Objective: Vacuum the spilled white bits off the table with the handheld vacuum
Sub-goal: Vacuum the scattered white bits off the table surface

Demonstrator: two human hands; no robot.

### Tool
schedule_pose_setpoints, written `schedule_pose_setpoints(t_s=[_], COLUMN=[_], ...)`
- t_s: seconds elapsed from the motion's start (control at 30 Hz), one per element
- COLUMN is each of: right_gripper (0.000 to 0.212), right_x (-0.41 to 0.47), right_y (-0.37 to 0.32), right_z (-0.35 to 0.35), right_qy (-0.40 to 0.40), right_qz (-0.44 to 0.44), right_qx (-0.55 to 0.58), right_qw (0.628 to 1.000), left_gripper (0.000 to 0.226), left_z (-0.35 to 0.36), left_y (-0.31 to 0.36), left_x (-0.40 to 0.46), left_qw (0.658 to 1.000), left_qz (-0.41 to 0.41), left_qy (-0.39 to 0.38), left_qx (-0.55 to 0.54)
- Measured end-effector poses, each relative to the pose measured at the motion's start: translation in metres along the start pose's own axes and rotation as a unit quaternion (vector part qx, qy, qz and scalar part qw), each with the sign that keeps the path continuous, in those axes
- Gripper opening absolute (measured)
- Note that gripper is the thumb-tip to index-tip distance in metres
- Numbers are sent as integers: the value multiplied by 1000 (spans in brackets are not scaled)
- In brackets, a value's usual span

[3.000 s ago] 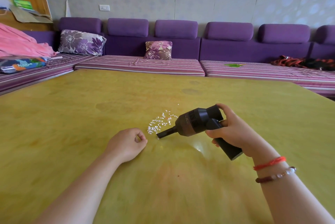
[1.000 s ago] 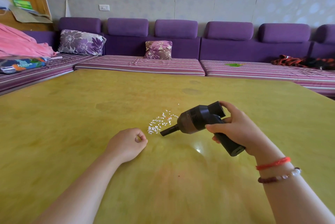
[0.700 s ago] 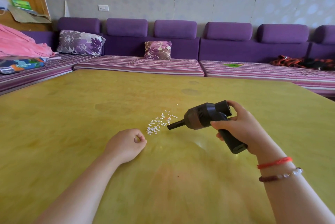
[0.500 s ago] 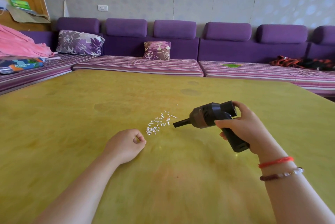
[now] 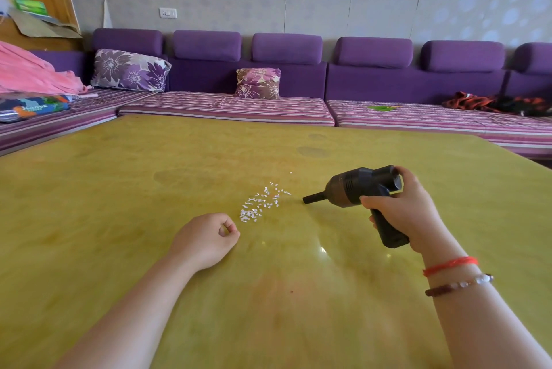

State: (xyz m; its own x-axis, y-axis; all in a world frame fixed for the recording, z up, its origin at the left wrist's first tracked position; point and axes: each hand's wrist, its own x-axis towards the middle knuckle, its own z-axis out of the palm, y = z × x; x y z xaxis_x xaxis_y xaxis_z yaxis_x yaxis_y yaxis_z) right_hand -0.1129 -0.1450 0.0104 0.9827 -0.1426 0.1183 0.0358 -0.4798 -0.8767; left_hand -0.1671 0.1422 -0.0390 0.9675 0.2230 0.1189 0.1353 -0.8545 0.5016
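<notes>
Several small white bits [image 5: 260, 203] lie scattered in a loose patch near the middle of the yellow-green table [image 5: 104, 189]. My right hand [image 5: 406, 210] grips the handle of a black handheld vacuum [image 5: 358, 186]. Its narrow nozzle points left and stops a short way to the right of the bits, not touching them. My left hand [image 5: 206, 238] rests on the table as a closed fist, just below and left of the bits, holding nothing.
A purple sofa [image 5: 298, 78] with striped seat cushions runs along the far and left sides of the table. Two flowered pillows [image 5: 130, 69], a pink blanket [image 5: 33, 72] and dark clothes [image 5: 493, 102] lie on it.
My right hand has drawn the vacuum to the right and slightly up, so the nozzle has left the near edge of the bits. The left fist has stayed in place.
</notes>
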Motion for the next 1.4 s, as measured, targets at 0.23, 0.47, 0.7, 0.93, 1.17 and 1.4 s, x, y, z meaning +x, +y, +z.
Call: schedule_pose_setpoints(t_s=[0.23,0.47,0.7,0.93,1.17,1.4], right_gripper=[81,82,81,82,80,81], right_x=[-3,-3,-2,-2,-5,-6], right_y=[1,4,5,7,7,2], right_z=[20,35,41,45,50,51], right_qy=[-5,2,5,4,-3,-6], right_qz=[13,32,34,27,12,17], right_qx=[28,60,66,69,55,61], right_qw=[1000,998,997,997,998,998], left_gripper=[22,20,19,20,19,18], left_z=[1,0,1,1,0,0], left_y=[-1,-2,-1,-1,0,0], left_x=[0,0,1,1,2,1], left_qw=[1000,1000,1000,1000,1000,1000], left_qz=[-6,-10,-11,-11,-9,-2], left_qy=[-2,-3,-4,-3,-2,0], left_qx=[-4,-3,-3,1,13,12])
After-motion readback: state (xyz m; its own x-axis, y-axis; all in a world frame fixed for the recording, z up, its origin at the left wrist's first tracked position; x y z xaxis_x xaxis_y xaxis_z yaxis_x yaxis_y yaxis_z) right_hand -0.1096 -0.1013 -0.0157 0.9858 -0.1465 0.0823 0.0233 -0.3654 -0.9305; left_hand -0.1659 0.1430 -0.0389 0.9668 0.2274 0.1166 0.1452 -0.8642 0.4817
